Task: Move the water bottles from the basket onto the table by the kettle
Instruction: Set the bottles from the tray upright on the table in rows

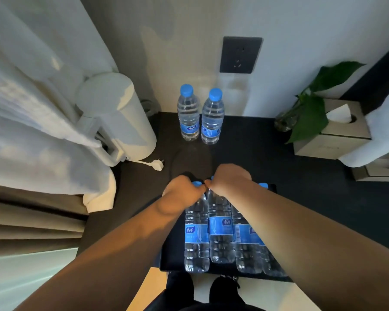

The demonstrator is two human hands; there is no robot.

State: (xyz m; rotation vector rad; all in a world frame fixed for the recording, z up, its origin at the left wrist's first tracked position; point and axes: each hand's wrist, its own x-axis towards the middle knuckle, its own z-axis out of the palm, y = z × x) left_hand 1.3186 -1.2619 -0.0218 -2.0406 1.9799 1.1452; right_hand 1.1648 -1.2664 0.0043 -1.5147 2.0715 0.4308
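Two clear water bottles with blue caps stand upright on the dark table [245,153], one [188,113] beside the other [212,117], to the right of the white kettle [119,117]. Several more bottles lie in a black basket [166,263] at the table's near edge. My left hand [181,189] grips the neck of the leftmost bottle [195,234]. My right hand [228,179] grips the top of the bottle [220,230] beside it. Both caps are mostly hidden under my fingers.
A white plug [156,164] on a cord lies by the kettle. White curtains [32,97] hang on the left. A wall socket [240,55] is behind the standing bottles. A leafy plant [312,104] in a glass and a tissue box [332,131] stand at the right.
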